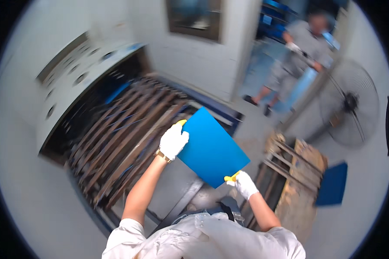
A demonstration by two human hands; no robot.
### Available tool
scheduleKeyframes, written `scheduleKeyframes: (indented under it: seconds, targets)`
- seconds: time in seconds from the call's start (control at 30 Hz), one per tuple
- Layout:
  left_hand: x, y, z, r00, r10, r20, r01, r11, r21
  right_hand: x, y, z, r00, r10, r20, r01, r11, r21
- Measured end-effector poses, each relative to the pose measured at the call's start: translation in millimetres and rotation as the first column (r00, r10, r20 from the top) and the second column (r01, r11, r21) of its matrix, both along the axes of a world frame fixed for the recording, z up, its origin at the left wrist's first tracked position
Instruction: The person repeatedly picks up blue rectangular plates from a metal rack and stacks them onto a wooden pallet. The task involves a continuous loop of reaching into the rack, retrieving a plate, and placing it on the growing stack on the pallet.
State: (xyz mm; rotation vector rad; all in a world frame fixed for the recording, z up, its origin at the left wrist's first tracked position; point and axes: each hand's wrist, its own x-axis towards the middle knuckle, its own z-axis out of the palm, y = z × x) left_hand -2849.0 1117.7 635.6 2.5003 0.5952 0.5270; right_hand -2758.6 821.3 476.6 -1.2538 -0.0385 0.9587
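Note:
A flat blue rectangular sheet is held out in front of me, tilted, between both hands. My left hand, in a white glove with yellow fingertips and with a gold watch at the wrist, is closed on the sheet's left edge. At its near right corner, my right hand, gloved the same way, pinches the edge. Beyond my left hand lies a slatted rack of brown bars, running into the opening of a pale machine housing with round holes.
On the right, a second blue sheet leans by a worn wooden stand with rails. A large fan stands behind it. In the doorway, a person in grey wears gloves. A framed window is in the far wall.

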Motion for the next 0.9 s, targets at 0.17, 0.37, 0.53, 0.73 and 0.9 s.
scheduleKeyframes:
  seconds: [0.17, 0.37, 0.53, 0.73, 0.9]
  targets:
    - [167, -129, -30, 0.926, -0.375, 0.033, 0.375, 0.911, -0.172, 67, -149, 29, 0.905, -0.424, 0.016, 0.424, 0.905, 0.028]
    - [327, -309, -77, 0.673, -0.726, 0.138, 0.730, 0.683, 0.029, 110, -288, 8, 0.346, -0.915, 0.209, 0.925, 0.295, -0.242]
    - [419, -461, -111, 0.498, -0.794, 0.348, 0.836, 0.335, -0.434, 99, -363, 19, 0.183, -0.781, 0.597, 0.951, -0.014, -0.310]
    - [489, -622, -130, 0.389, -0.894, 0.223, 0.578, 0.048, -0.814, 101, -420, 24, -0.134, -0.933, 0.333, 0.983, -0.167, -0.071]
    - [513, -708, -139, 0.351, -0.919, 0.177, 0.579, 0.065, -0.813, 107, -469, -31, -0.189, -0.968, -0.165, 0.979, -0.199, 0.041]
